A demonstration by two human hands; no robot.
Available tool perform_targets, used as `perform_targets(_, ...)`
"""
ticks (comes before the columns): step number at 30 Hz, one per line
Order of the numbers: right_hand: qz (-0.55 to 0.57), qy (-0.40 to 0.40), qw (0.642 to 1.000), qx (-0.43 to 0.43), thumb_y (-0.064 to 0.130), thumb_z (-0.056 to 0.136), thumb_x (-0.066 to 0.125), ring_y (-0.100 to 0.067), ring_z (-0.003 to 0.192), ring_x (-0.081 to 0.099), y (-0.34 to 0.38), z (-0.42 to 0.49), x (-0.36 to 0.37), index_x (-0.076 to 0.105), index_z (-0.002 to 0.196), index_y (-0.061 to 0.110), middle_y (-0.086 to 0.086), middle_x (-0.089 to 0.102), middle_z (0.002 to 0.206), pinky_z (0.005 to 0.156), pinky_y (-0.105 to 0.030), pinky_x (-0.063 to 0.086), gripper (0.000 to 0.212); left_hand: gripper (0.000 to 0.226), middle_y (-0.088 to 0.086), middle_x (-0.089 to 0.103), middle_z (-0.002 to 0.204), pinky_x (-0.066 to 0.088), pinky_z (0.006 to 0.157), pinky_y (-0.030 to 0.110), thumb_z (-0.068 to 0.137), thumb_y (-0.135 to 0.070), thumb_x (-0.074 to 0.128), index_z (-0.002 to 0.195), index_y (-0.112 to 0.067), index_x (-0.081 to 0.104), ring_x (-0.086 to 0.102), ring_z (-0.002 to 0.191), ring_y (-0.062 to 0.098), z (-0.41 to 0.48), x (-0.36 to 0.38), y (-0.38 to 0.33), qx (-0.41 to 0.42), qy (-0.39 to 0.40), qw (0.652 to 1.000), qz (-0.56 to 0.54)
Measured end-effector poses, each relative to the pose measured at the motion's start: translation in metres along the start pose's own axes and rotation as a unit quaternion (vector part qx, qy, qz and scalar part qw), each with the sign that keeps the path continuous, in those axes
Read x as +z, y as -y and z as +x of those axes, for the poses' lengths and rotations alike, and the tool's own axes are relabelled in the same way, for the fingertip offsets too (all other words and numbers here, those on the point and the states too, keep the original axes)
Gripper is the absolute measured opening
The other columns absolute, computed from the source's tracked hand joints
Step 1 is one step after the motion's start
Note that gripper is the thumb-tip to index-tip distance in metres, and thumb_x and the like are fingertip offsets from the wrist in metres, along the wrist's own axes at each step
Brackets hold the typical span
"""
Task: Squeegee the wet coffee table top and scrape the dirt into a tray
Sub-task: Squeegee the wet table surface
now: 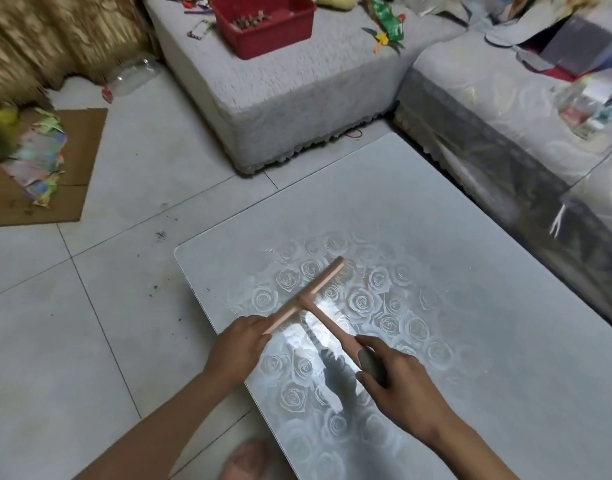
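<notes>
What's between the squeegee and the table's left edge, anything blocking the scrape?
Nothing visible. The squeegee lies on the coffee table top, left hand holding its blade end, right hand gripping the handle. Only water film and a few specks lie between blade and left edge. No tray shows at that edge.

Pink squeegee [317,283] on wet table [436,244]

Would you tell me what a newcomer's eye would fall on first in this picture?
The pink T-shaped squeegee rests on the rose-patterned coffee table top at lower centre, the left hand holding one blade end and the right hand gripping its handle. A red tub sits on the grey ottoman at the top.
</notes>
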State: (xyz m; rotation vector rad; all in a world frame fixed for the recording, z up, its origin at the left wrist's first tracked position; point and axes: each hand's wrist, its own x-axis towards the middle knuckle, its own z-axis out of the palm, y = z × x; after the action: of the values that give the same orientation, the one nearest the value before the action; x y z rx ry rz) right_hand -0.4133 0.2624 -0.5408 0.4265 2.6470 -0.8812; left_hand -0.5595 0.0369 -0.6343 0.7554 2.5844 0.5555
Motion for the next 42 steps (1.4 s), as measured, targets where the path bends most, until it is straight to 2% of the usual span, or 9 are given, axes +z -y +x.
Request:
perform_targets(6, 0.01, 0.0, 0.999, -0.042, 0.028, 0.092, 0.05, -0.019, 0.091, 0.058, 0.061, 0.057, 0.012, 0.04, 0.133, 0.036, 0.004, 0.063, 0.103, 0.075, -0.032, 0.044, 0.042, 0.037, -0.004, 0.062, 0.119, 0.049, 0.081, 0.032, 0.096, -0.02, 0.051, 0.132, -0.025, 0.056, 0.058, 0.106, 0.019, 0.025, -0.043, 0.056, -0.025, -0.023, 0.999, -0.031)
perform_targets(17, 0.036, 0.013, 0.999, -0.003, 0.024, 0.094, 0.046, -0.032, 0.095, 0.058, 0.168, 0.216, 0.064, 0.042, 0.135, 0.026, -0.011, 0.061, 0.106, 0.079, -0.037, 0.047, 0.041, 0.036, 0.01, 0.069, 0.112, 0.052, 0.077, 0.042, 0.091, -0.004, 0.057, 0.125, -0.013, 0.063, 0.063, 0.1, 0.033, 0.12, -0.116, 0.19, -0.058, -0.058, 0.997, 0.008)
perform_targets(23, 0.053, 0.01, 0.994, 0.096, 0.034, 0.094, 0.053, -0.011, 0.12, 0.054, 0.118, 0.141, 0.061, 0.035, 0.141, 0.04, 0.012, 0.056, 0.133, 0.093, -0.022, 0.042, 0.05, 0.066, 0.005, 0.07, 0.093, 0.058, 0.065, 0.028, 0.058, 0.012, 0.079, 0.118, -0.012, 0.062, 0.068, 0.087, 0.023, 0.099, -0.075, 0.148, 0.099, -0.033, 0.994, -0.008)
perform_targets(26, 0.051, -0.017, 0.99, 0.132, 0.026, 0.09, 0.063, 0.003, 0.12, 0.051, 0.115, 0.1, 0.042, 0.032, 0.126, 0.063, 0.027, 0.056, 0.127, 0.092, -0.016, 0.039, 0.06, 0.065, -0.005, 0.072, 0.096, 0.054, 0.082, 0.021, 0.047, -0.01, 0.093, 0.109, -0.014, 0.072, 0.068, 0.092, 0.014, 0.082, -0.062, 0.121, 0.189, 0.03, 0.982, -0.01)
perform_targets(28, 0.021, -0.022, 0.99, 0.14, 0.028, 0.09, 0.058, 0.023, 0.104, 0.04, 0.123, 0.088, 0.029, 0.029, 0.122, 0.075, 0.032, 0.059, 0.115, 0.085, -0.008, 0.035, 0.064, 0.063, -0.013, 0.072, 0.096, 0.053, 0.079, 0.016, 0.046, -0.03, 0.094, 0.104, -0.019, 0.074, 0.068, 0.092, 0.009, 0.077, -0.062, 0.113, 0.225, 0.061, 0.972, -0.003)
perform_targets(30, -0.001, -0.025, 0.992, 0.122, 0.037, 0.091, 0.05, -0.002, 0.091, 0.054, 0.131, 0.091, 0.023, 0.016, 0.131, 0.074, 0.025, 0.058, 0.112, 0.077, -0.011, 0.04, 0.065, 0.059, -0.011, 0.071, 0.1, 0.051, 0.082, 0.017, 0.056, -0.028, 0.091, 0.11, -0.018, 0.071, 0.066, 0.094, 0.008, 0.082, -0.07, 0.117, 0.226, 0.026, 0.974, -0.02)
perform_targets(32, 0.003, -0.02, 0.994, 0.103, 0.044, 0.092, 0.047, -0.007, 0.101, 0.058, 0.143, 0.111, 0.022, 0.016, 0.136, 0.065, 0.016, 0.059, 0.114, 0.084, -0.015, 0.043, 0.057, 0.051, -0.005, 0.069, 0.105, 0.049, 0.082, 0.021, 0.072, -0.014, 0.08, 0.12, -0.017, 0.063, 0.059, 0.097, 0.01, 0.092, -0.083, 0.132, 0.201, -0.02, 0.978, -0.055)
perform_targets(36, -0.028, 0.0, 0.998, 0.055, 0.04, 0.097, 0.036, -0.026, 0.098, 0.059, 0.168, 0.163, 0.049, 0.023, 0.144, 0.045, 0.001, 0.056, 0.107, 0.077, -0.032, 0.043, 0.049, 0.049, -0.004, 0.066, 0.09, 0.054, 0.052, 0.026, 0.066, 0.007, 0.079, 0.109, -0.014, 0.069, 0.064, 0.079, 0.019, 0.111, -0.103, 0.17, 0.098, -0.043, 0.994, 0.025)
perform_targets(42, 0.008, 0.046, 0.989, 0.14, 0.041, 0.094, 0.045, -0.014, 0.115, 0.056, 0.126, 0.123, 0.047, 0.026, 0.14, 0.053, 0.012, 0.057, 0.127, 0.089, -0.027, 0.045, 0.051, 0.048, -0.004, 0.063, 0.073, 0.052, 0.047, 0.023, 0.057, 0.0, 0.087, 0.101, -0.015, 0.074, 0.063, 0.065, 0.018, 0.089, -0.076, 0.135, 0.125, 0.03, 0.992, -0.008)
